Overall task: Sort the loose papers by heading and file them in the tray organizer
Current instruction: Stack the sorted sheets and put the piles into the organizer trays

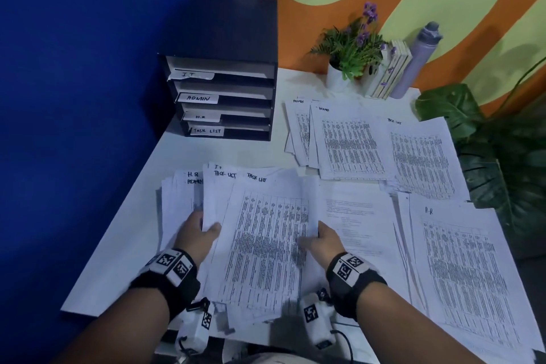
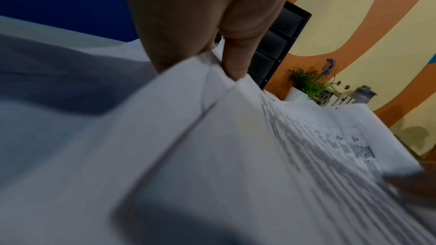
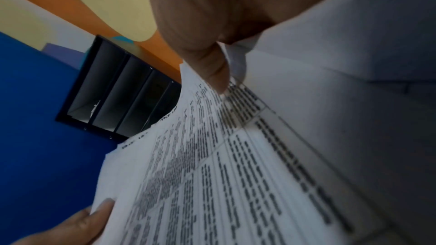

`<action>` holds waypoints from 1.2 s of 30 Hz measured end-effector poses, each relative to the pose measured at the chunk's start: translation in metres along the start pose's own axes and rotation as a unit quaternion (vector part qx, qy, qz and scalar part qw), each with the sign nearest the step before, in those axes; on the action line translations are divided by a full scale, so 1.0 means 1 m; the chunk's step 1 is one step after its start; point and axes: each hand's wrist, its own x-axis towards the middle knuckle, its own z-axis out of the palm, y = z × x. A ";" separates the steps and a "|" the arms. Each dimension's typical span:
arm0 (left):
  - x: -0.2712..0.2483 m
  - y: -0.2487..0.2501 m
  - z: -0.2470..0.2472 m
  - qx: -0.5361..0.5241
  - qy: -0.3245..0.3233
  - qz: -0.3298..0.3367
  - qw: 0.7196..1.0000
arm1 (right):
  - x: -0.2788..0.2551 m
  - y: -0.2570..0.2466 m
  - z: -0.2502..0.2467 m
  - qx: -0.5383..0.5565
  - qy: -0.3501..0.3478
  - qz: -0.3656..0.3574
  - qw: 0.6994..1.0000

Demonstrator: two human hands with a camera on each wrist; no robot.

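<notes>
A: Hands?
B: I see left hand (image 1: 197,233) pinching the unsorted stack (image 1: 189,201) at its edge, fingers (image 2: 233,62) curled on paper. Right hand (image 1: 322,241) grips top TASK LIST sheet (image 1: 266,242), thumb on print.
A: Other papers?
B: On bench (image 1: 236,154): H.R pile (image 1: 461,269) near right, ADMIN pile (image 1: 348,145) and TASK LIST pile (image 1: 422,162) further back.
A: Organizer?
B: Tray organizer (image 1: 221,80) far left by blue wall, slots labelled IT, ADMIN, H.R, TASK LIST. Plant (image 1: 351,50) and bottle (image 1: 419,59) behind.
</notes>
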 end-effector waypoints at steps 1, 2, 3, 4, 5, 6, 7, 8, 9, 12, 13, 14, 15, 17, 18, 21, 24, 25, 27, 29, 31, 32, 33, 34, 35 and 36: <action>-0.001 0.001 0.000 0.007 0.004 0.008 1.000 | 0.004 0.001 -0.002 -0.019 0.012 -0.010 1.000; -0.001 0.001 -0.001 0.009 0.013 0.013 1.000 | 0.008 0.001 -0.003 -0.041 0.024 -0.017 0.999; -0.001 0.002 -0.002 0.003 0.025 0.019 1.000 | 0.011 0.002 -0.006 -0.058 0.036 -0.013 0.998; -0.002 0.003 -0.003 -0.006 0.038 0.019 0.999 | 0.013 0.003 -0.009 -0.071 0.053 -0.014 0.996; -0.002 0.003 -0.005 -0.010 0.056 0.020 0.998 | 0.016 0.005 -0.012 -0.068 0.071 -0.014 0.995; -0.002 0.002 -0.008 -0.008 0.072 0.013 0.997 | 0.017 0.005 -0.016 -0.047 0.087 -0.012 0.995; 0.000 0.001 -0.011 -0.003 0.088 0.008 0.996 | 0.018 0.006 -0.021 -0.008 0.101 -0.013 0.995; 0.002 -0.002 -0.013 0.000 0.102 0.006 0.995 | 0.017 0.005 -0.025 0.035 0.107 -0.022 0.993; 0.001 -0.002 -0.015 0.006 0.118 0.013 0.993 | 0.015 0.005 -0.028 0.072 0.110 -0.030 0.991; -0.005 0.004 -0.012 0.067 0.156 0.072 0.983 | 0.015 0.005 -0.031 0.155 0.107 -0.041 0.981; -0.007 0.008 -0.008 0.072 0.142 0.087 0.984 | 0.013 0.003 -0.030 0.172 0.103 -0.044 0.979; -0.006 0.009 -0.004 0.049 0.102 0.088 0.990 | 0.012 0.002 -0.029 0.179 0.095 -0.048 0.978; -0.009 0.012 -0.001 0.002 0.048 0.083 0.995 | 0.011 0.001 -0.028 0.182 0.088 -0.046 0.978; -0.011 0.014 0.002 -0.074 -0.034 0.060 0.995 | 0.012 0.000 -0.027 0.176 0.068 -0.035 0.981; -0.010 0.012 0.003 -0.093 -0.047 0.049 0.993 | 0.013 0.001 -0.026 0.169 0.060 -0.032 0.983; -0.010 0.009 0.001 -0.086 -0.015 0.046 0.995 | 0.014 0.005 -0.026 0.151 0.061 -0.019 0.986; -0.006 0.004 -0.004 -0.039 0.040 0.048 0.997 | 0.013 0.010 -0.032 0.145 0.062 -0.024 0.987; -0.006 0.004 -0.006 -0.032 0.047 0.046 0.997 | 0.011 0.010 -0.033 0.146 0.062 -0.026 0.987; -0.004 0.003 -0.009 -0.035 0.051 0.046 0.997 | 0.007 0.008 -0.033 0.156 0.061 -0.036 0.985; -0.007 0.005 -0.009 -0.051 0.039 0.051 0.997 | 0.007 0.008 -0.032 0.167 0.066 -0.043 0.983; -0.009 0.004 -0.006 -0.060 0.025 0.053 0.996 | 0.009 0.006 -0.031 0.174 0.075 -0.047 0.981; -0.010 0.004 -0.006 -0.064 0.020 0.056 0.996 | 0.009 0.004 -0.030 0.174 0.074 -0.053 0.980; -0.009 0.003 -0.005 -0.070 0.016 0.062 0.995 | 0.009 0.003 -0.030 0.174 0.067 -0.055 0.981; -0.009 0.001 -0.005 -0.074 0.015 0.069 0.995 | 0.008 0.001 -0.030 0.179 0.054 -0.058 0.981; -0.008 0.000 -0.004 -0.081 0.010 0.076 0.994 | 0.008 0.001 -0.029 0.183 0.042 -0.058 0.981; -0.008 -0.001 -0.004 -0.087 0.002 0.082 0.993 | 0.008 0.001 -0.029 0.188 0.035 -0.056 0.980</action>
